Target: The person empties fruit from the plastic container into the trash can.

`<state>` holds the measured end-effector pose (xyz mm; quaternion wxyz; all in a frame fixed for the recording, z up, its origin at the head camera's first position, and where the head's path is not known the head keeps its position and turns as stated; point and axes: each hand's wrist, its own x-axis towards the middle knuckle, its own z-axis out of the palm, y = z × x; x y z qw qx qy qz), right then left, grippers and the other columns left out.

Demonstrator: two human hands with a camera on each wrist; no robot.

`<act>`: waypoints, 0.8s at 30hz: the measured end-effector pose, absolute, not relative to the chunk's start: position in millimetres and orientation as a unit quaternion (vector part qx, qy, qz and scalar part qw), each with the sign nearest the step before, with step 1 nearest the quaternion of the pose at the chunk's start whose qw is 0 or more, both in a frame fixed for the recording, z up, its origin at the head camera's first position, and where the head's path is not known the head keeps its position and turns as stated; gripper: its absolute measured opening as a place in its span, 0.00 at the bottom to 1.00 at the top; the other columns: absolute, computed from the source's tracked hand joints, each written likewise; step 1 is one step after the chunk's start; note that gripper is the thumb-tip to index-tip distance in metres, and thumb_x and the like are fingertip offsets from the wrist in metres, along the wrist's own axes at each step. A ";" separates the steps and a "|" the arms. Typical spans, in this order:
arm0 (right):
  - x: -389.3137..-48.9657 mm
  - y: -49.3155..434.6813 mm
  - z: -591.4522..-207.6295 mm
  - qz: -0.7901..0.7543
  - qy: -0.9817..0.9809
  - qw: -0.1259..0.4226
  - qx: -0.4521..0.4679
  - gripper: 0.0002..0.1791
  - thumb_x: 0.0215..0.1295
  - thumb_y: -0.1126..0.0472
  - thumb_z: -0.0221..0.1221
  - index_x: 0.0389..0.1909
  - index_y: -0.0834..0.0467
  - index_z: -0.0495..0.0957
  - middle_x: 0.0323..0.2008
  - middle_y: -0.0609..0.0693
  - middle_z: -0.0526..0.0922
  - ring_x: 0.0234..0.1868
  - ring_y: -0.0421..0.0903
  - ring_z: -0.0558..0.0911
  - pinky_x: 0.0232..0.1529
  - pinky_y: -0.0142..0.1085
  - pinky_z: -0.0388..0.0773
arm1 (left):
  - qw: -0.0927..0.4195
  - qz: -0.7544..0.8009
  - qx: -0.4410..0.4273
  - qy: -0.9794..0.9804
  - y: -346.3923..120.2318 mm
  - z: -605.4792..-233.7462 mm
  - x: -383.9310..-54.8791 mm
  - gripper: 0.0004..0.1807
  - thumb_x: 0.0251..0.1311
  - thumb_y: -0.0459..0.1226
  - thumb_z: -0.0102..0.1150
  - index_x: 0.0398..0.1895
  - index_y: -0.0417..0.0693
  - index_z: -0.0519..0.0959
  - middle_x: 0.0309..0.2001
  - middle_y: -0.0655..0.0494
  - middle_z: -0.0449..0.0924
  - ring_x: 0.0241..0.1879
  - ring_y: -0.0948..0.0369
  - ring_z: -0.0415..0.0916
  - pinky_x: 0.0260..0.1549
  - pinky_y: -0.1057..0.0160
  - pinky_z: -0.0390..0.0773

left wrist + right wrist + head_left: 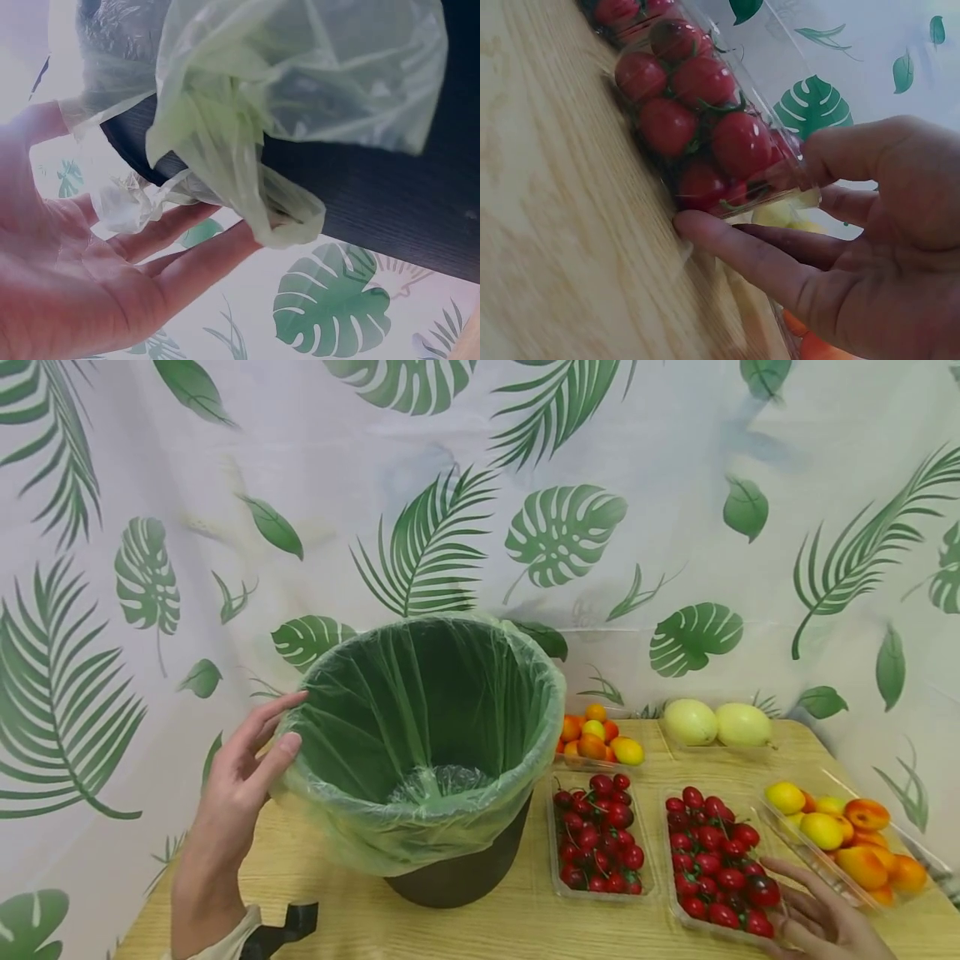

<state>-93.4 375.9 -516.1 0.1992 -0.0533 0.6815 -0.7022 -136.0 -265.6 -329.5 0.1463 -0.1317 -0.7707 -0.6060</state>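
Fingers of the left hand [240,768] lie straight and slightly spread along the rim of the dark round bin [461,872], their tips touching the translucent pale-green plastic liner bag [420,735] folded over its edge; the left wrist view shows loose folds of that bag draped over the open fingers [187,262], not pinched. The flat contact looks meant to steady the bin and keep the liner seated on the rim.

Right of the bin, the right hand [821,918] is at the near corner of a clear plastic punnet of red cherries [716,864]. Its long fingers [757,259] slide straight under the punnet's base on the wooden table [487,931] while the thumb presses the top edge, a grip that seems suited to lifting the tray level so nothing spills.

A second clear punnet of cherries [600,839] sits between that one and the bin. Behind it, just right of the bin, lies a tray of small orange and yellow fruits [600,739]; farther right rest two pale green melons [716,722] and a tray of apricot-like fruits [851,839].
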 end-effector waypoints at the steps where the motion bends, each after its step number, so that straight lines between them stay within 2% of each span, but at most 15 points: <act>1: -93.5 377.1 -516.7 -0.712 0.668 0.208 -0.066 0.34 0.80 0.71 0.46 0.63 0.23 0.69 0.56 0.25 0.78 0.53 0.33 0.82 0.48 0.50 0.83 | 0.144 -0.606 -0.130 -0.772 -265.5 -329.6 -135.9 0.23 0.77 0.36 0.50 0.73 0.48 0.70 0.77 0.55 0.60 0.79 0.44 0.45 0.66 0.27 0.49; 4: -93.3 379.4 -517.0 -0.738 0.629 0.228 -0.087 0.36 0.80 0.73 0.43 0.65 0.23 0.68 0.57 0.31 0.80 0.55 0.38 0.83 0.50 0.51 0.82 | 0.137 -0.605 -0.126 -0.774 -265.6 -330.2 -135.3 0.24 0.78 0.37 0.50 0.74 0.50 0.70 0.77 0.56 0.59 0.79 0.45 0.44 0.66 0.26 0.49; 9: -93.8 379.1 -513.3 -0.755 0.606 0.230 -0.101 0.37 0.80 0.75 0.41 0.67 0.26 0.69 0.59 0.30 0.80 0.56 0.37 0.82 0.50 0.51 0.82 | 0.136 -0.607 -0.129 -0.773 -265.1 -331.2 -135.6 0.24 0.78 0.36 0.50 0.74 0.49 0.69 0.78 0.55 0.58 0.79 0.45 0.44 0.65 0.26 0.49; 11: -93.5 377.6 -511.9 -0.750 0.618 0.213 -0.100 0.37 0.80 0.75 0.41 0.68 0.27 0.69 0.59 0.27 0.77 0.56 0.35 0.82 0.49 0.51 0.83 | 0.140 -0.610 -0.136 -0.768 -264.6 -331.3 -136.5 0.23 0.78 0.35 0.49 0.74 0.47 0.70 0.77 0.54 0.59 0.79 0.44 0.44 0.66 0.26 0.47; 14: -90.7 372.8 -510.0 -0.723 0.667 0.173 -0.049 0.36 0.78 0.75 0.43 0.66 0.27 0.67 0.56 0.24 0.76 0.51 0.33 0.82 0.45 0.52 0.84 | 0.145 -0.613 -0.143 -0.763 -263.8 -331.2 -137.3 0.23 0.78 0.33 0.49 0.73 0.45 0.70 0.77 0.53 0.60 0.79 0.44 0.44 0.66 0.27 0.46; 19: -87.5 362.1 -511.1 -0.698 0.704 0.120 0.058 0.42 0.72 0.78 0.49 0.70 0.29 0.56 0.48 0.32 0.75 0.44 0.35 0.81 0.41 0.57 0.84 | 0.144 -0.613 -0.142 -0.764 -263.9 -331.3 -137.9 0.23 0.78 0.34 0.48 0.74 0.47 0.69 0.77 0.54 0.59 0.79 0.44 0.44 0.67 0.27 0.45; 24: -87.2 353.8 -517.4 -0.704 0.700 0.093 0.071 0.43 0.74 0.77 0.47 0.77 0.35 0.48 0.47 0.32 0.75 0.45 0.32 0.82 0.40 0.56 0.84 | 0.138 -0.612 -0.140 -0.766 -263.5 -332.1 -138.8 0.24 0.78 0.34 0.49 0.74 0.48 0.69 0.77 0.54 0.58 0.79 0.44 0.43 0.67 0.26 0.44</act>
